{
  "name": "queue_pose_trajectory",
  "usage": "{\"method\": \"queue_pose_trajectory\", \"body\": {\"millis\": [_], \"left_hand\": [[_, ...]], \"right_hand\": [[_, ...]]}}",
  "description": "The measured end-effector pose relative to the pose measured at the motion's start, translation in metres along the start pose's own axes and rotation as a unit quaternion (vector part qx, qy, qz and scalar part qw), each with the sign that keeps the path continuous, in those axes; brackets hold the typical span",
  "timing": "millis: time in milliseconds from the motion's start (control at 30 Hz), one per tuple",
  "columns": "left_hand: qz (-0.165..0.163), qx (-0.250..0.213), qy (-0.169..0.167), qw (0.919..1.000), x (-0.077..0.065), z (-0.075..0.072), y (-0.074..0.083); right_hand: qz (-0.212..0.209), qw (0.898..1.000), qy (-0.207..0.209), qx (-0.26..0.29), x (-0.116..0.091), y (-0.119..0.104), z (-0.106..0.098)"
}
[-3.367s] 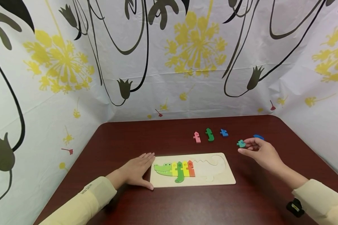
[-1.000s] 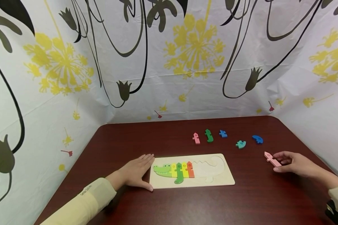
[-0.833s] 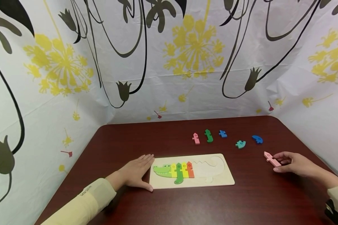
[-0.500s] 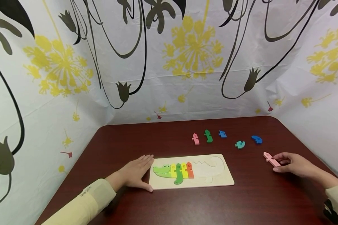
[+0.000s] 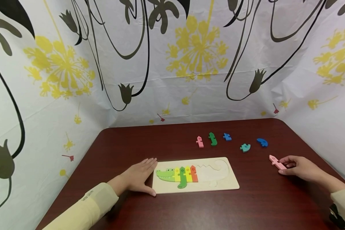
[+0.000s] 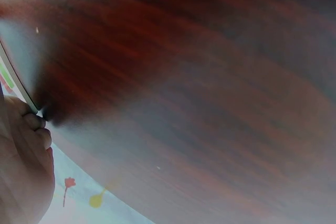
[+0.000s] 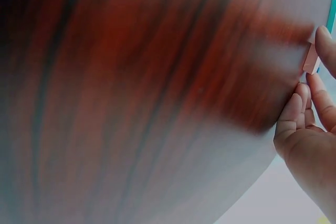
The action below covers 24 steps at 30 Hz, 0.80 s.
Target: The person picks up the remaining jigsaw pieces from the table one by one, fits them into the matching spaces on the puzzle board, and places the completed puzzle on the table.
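Observation:
A pale wooden puzzle board (image 5: 218, 183) lies on the table with a crocodile's green head and several coloured body pieces set in its left part; the right part shows a bare outline. My left hand (image 5: 139, 175) rests on the board's left edge, fingers straight and thumb spread. In the left wrist view, the left hand (image 6: 23, 156) sits at the board's edge (image 6: 21, 85). At the far right, my right hand (image 5: 300, 167) pinches a pink puzzle piece (image 5: 277, 162) between thumb and fingers. The right wrist view has the right hand (image 7: 310, 135) with that pink piece (image 7: 310, 59) at its fingertips.
Behind the board lie loose pieces: a pink one (image 5: 199, 141), a green one (image 5: 212, 139) and a small blue one (image 5: 227, 137). A teal piece (image 5: 245, 147) and a curved blue piece (image 5: 262, 142) lie farther right. Patterned cloth (image 5: 172, 80) hangs around the dark red table (image 5: 126, 143).
Since the earliest frame, my right hand has let go of the teal piece, moved right and nearer, and taken the pink piece. Over the last second both hands stay nearly still.

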<state>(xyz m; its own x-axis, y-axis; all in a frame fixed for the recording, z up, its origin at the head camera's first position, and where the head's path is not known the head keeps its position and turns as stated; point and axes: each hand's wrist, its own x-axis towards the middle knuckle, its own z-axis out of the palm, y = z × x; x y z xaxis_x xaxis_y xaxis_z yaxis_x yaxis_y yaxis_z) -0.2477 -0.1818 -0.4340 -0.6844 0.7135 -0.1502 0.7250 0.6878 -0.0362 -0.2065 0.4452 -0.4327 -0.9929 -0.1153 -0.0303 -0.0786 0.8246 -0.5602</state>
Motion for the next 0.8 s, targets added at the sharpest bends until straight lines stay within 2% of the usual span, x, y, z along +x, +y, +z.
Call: {"method": "queue_pose_trajectory", "body": {"millis": [800], "left_hand": [[0.000,-0.002,0.005,1.0000,0.0002,0.0003,-0.0002]], "right_hand": [[0.010,0.999,0.016,-0.028,0.0011,-0.0014,0.0013]]}}
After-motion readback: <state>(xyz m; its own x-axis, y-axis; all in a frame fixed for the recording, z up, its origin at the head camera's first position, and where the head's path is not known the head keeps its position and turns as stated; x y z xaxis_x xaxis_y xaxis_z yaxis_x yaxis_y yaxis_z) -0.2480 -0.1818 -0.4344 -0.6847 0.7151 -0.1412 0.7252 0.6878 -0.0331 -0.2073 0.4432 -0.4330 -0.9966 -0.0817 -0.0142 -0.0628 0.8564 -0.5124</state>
